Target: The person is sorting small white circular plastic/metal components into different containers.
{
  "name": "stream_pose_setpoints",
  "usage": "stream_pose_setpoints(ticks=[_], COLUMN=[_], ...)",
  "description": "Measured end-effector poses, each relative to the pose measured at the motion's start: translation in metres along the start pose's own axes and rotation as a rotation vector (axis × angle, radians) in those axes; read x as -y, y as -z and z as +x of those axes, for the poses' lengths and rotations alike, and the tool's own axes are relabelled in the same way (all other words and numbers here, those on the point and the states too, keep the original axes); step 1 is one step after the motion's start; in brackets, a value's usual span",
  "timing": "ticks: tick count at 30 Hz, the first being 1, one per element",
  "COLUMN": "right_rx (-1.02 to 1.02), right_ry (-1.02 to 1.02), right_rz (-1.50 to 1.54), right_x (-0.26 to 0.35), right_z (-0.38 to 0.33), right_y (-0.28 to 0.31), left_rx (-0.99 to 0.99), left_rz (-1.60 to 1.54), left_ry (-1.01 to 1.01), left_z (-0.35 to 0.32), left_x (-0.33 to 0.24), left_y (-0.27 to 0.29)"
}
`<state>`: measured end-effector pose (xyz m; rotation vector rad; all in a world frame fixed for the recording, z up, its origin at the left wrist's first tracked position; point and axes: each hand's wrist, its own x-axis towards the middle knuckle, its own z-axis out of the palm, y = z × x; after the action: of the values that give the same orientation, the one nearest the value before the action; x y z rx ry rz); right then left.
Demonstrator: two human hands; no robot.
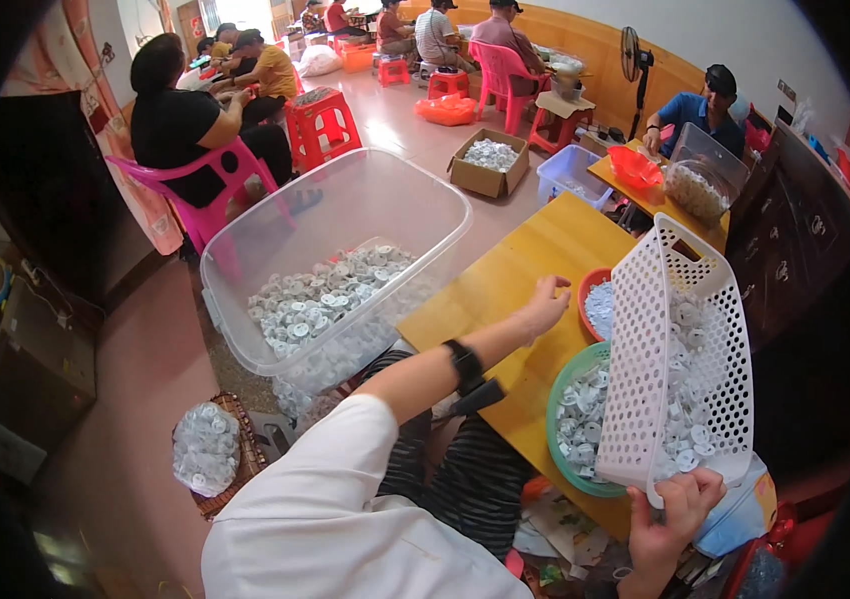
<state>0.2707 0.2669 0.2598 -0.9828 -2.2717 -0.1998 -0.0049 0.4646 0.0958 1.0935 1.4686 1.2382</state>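
My right hand grips the near end of a white perforated plastic basket. The basket is tilted on its side, with many small white plastic parts lying inside. Under and beside it sits a green basin, holding more of the white parts. My left hand is over the yellow table, fingers apart and stretched toward the basket, with nothing visible in them. Close to those fingers stands a red-orange bowl of small pale pieces, partly hidden by the basket.
A big clear tub of white parts stands left of the table. Beyond are a cardboard box and a white plastic crate. A person in blue works at the far right table; others sit farther back. A wicker basket is lower left.
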Motion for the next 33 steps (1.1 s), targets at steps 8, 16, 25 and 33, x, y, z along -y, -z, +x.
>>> stream_pose_setpoints(ticks=[8,16,25,33], right_rx=[0.028,0.043,-0.195,-0.110], right_ry=[0.194,0.432,0.564,0.218], right_rz=[0.007,-0.048,0.016,0.073], right_x=[0.036,0.087,0.112,0.028], right_z=[0.006,-0.009,-0.008,-0.060], right_y=[-0.016,-0.056,-0.076,-0.100], left_rx=[0.372,0.277,-0.017,-0.077], left_rz=[-0.445,-0.435,-0.549,-0.524], left_ry=[-0.297,-0.169,-0.076,0.027], left_z=[-0.230,-0.278,-0.302,-0.333], left_x=[-0.076,-0.077,-0.072,-0.058], left_y=[0.054,0.054,0.101,0.149])
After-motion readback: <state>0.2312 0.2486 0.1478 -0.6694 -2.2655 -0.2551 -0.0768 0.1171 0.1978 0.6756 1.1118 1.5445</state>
